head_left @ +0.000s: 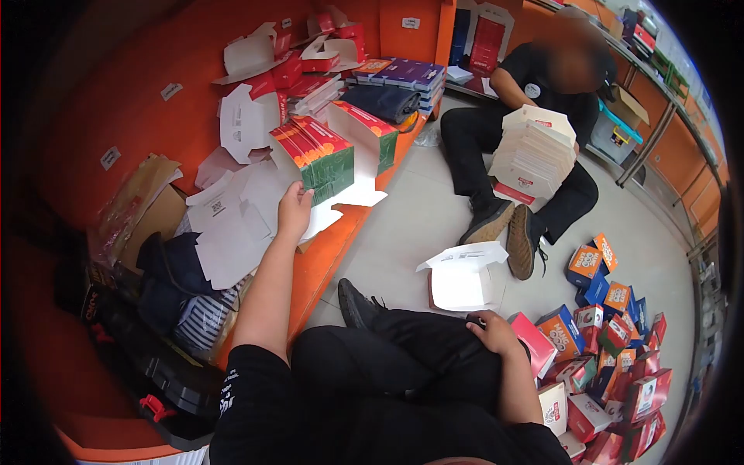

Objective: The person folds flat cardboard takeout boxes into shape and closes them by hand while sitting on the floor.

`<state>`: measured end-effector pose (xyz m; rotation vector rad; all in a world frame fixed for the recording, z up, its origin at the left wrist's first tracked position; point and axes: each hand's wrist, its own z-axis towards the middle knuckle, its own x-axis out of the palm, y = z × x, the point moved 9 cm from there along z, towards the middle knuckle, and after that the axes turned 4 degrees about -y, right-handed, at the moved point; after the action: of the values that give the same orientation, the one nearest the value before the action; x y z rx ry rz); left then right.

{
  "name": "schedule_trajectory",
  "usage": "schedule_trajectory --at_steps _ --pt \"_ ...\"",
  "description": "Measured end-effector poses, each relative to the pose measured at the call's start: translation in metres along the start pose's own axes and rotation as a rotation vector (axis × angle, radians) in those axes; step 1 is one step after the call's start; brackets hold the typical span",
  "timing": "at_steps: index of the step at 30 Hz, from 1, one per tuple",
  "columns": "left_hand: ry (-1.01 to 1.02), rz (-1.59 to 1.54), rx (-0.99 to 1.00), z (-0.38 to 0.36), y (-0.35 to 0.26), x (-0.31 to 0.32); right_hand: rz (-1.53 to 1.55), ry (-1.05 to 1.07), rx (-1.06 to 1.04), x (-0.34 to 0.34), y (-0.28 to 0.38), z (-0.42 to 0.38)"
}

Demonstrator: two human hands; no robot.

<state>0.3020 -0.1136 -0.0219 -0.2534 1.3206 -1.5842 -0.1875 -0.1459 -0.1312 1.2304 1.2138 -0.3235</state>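
Observation:
My left hand (294, 211) reaches out to the orange bench and has its fingers closed on the lower edge of a stack of red and green cartons (325, 172). A second red and green stack (380, 143) stands just behind it. White flattened cartons (240, 225) lie spread under and beside these stacks. My right hand (494, 333) rests over my bent knee, fingers laid out, with no carton in it. On the floor past my knee sits an open white box (459, 287) with its lid flap raised.
Many folded red, blue and orange boxes (604, 341) are heaped on the floor at right. Across from me a seated person (535, 101) holds a stack of white cartons (533, 155). The orange bench (329, 260) also bears red boxes (287, 70) and bagged clothing (203, 322).

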Motion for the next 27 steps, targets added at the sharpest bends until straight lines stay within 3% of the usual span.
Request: schedule_trajectory --at_steps 7,8,17,23,27 --pt "-0.026 -0.148 0.018 0.006 -0.003 0.002 0.017 -0.019 -0.008 -0.005 0.004 -0.004" --pt "-0.027 -0.032 -0.004 0.009 0.0 0.001 0.016 -0.017 -0.005 -0.004 0.003 -0.003" --pt "-0.095 -0.033 -0.013 0.016 0.015 0.001 0.002 -0.024 -0.035 -0.001 -0.003 -0.003" --pt "0.03 0.083 -0.061 0.014 0.013 0.006 -0.008 -0.022 -0.063 -0.003 0.001 -0.005" --pt "-0.019 -0.169 -0.016 0.005 -0.003 0.007 -0.016 -0.003 -0.074 -0.002 0.002 -0.005"
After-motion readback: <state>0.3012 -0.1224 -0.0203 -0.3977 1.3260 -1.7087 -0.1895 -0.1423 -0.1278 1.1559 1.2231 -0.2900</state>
